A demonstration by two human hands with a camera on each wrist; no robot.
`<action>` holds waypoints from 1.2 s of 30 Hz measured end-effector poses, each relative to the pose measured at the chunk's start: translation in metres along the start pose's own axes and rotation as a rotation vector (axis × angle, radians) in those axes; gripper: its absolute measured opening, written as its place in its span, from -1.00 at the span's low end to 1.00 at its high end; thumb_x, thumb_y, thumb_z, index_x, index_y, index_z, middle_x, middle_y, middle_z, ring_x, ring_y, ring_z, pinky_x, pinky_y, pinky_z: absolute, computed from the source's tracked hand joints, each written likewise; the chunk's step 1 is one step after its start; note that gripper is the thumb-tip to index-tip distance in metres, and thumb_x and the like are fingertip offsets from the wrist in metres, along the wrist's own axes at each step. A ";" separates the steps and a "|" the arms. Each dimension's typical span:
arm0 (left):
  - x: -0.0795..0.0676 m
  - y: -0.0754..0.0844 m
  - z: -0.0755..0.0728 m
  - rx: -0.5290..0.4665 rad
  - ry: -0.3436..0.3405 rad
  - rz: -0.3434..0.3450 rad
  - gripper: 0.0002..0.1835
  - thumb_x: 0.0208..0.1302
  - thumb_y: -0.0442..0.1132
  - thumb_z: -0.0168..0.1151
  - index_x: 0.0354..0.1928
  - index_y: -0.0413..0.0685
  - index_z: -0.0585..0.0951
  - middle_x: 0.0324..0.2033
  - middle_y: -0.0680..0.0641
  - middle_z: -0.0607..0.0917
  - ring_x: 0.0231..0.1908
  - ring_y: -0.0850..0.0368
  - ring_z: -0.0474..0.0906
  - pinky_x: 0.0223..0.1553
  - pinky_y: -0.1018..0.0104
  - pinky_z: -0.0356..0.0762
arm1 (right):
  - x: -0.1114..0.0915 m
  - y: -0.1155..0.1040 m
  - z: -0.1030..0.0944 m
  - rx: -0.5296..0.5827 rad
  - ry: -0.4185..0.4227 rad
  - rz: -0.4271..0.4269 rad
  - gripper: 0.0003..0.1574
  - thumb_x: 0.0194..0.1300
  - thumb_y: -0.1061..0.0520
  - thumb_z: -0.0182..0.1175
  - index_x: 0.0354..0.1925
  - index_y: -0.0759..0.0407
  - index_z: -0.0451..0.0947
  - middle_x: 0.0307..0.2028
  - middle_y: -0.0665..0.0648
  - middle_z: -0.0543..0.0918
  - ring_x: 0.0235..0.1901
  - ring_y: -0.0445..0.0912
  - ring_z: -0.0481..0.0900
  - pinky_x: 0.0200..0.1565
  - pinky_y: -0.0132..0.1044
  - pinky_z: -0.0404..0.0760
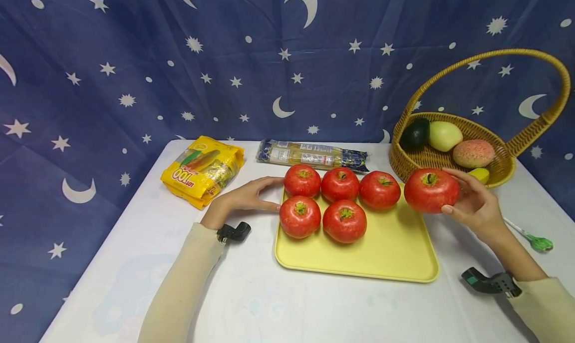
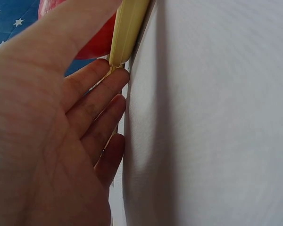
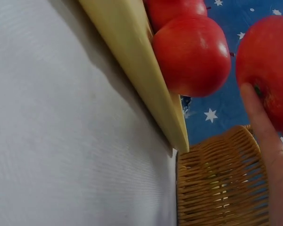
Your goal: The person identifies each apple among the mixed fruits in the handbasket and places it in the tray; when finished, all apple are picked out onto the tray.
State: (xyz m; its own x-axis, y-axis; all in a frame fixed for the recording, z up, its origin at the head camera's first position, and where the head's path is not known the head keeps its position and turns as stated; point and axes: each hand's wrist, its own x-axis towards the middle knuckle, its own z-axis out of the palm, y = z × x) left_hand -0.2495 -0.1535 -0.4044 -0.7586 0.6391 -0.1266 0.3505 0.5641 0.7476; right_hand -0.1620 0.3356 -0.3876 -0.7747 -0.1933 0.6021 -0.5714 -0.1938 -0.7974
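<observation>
My right hand (image 1: 480,210) grips a red apple (image 1: 431,192) above the right end of a yellow tray (image 1: 386,248). In the right wrist view the thumb lies along the bottom of this apple (image 3: 271,61). Several other red apples (image 1: 340,184) stand on the tray, in a back row and a front row toward its left side. At the tray's left edge is my left hand (image 1: 244,195), its fingers spread loosely. The left wrist view shows the fingertips (image 2: 117,75) close to the tray's rim (image 2: 125,33); whether they touch it I cannot tell.
A wicker basket (image 1: 397,158) with a tall handle stands at the back right, holding fruit such as a pink-orange one (image 1: 473,153). A yellow bag (image 1: 202,171) lies back left. Behind the tray is a long clear packet (image 1: 310,154). A green-tipped stick (image 1: 539,243) lies far right.
</observation>
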 end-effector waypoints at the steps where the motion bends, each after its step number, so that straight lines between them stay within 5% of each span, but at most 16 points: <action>1: 0.000 0.000 0.000 -0.001 0.000 0.001 -0.12 0.12 -0.04 0.46 0.45 0.01 0.27 0.42 -0.07 0.31 0.45 0.00 0.11 0.46 -0.01 0.06 | -0.001 0.001 0.000 0.005 -0.013 0.001 -0.12 -0.07 0.72 0.20 0.28 0.63 0.21 0.20 0.20 0.53 0.12 -0.07 0.52 0.05 -0.41 0.59; 11: 0.001 0.002 0.001 -0.003 -0.003 0.013 -0.13 0.12 -0.07 0.47 0.45 -0.02 0.27 0.42 -0.08 0.31 0.45 0.00 0.12 0.46 0.04 0.05 | -0.004 0.005 0.000 0.117 -0.176 -0.007 -0.08 -0.12 0.76 0.18 0.27 0.70 0.15 0.25 0.30 0.47 0.19 -0.01 0.49 0.08 -0.33 0.60; 21: 0.000 0.002 0.000 -0.005 0.000 -0.011 -0.13 0.13 -0.05 0.46 0.45 0.01 0.27 0.42 -0.07 0.30 0.45 -0.01 0.10 0.46 -0.01 0.04 | -0.003 0.008 0.003 0.129 -0.351 0.073 0.00 -0.22 0.83 0.12 0.27 0.71 0.12 0.28 0.26 0.42 0.21 -0.03 0.47 0.05 -0.28 0.62; 30: -0.002 0.003 -0.001 -0.004 -0.003 -0.005 -0.13 0.12 -0.07 0.46 0.45 0.00 0.27 0.42 -0.09 0.30 0.45 -0.01 0.10 0.46 0.01 0.05 | -0.008 0.009 0.007 -0.023 -0.434 0.218 0.02 -0.20 0.80 0.15 0.30 0.50 0.23 0.26 0.04 0.44 0.20 -0.17 0.48 -0.04 -0.29 0.67; 36: 0.000 0.002 -0.001 -0.007 0.000 0.005 -0.13 0.12 -0.07 0.47 0.45 0.00 0.27 0.42 -0.08 0.31 0.45 0.00 0.11 0.46 0.01 0.05 | -0.009 0.011 0.008 -0.056 -0.465 0.242 0.00 -0.18 0.79 0.17 0.30 0.48 0.23 0.27 0.04 0.42 0.20 -0.18 0.48 -0.05 -0.27 0.68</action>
State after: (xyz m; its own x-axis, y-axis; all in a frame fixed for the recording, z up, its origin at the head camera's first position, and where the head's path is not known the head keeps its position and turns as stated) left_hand -0.2495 -0.1526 -0.4022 -0.7567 0.6421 -0.1228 0.3505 0.5570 0.7529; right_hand -0.1590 0.3278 -0.4018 -0.6916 -0.6348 0.3445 -0.4144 -0.0419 -0.9091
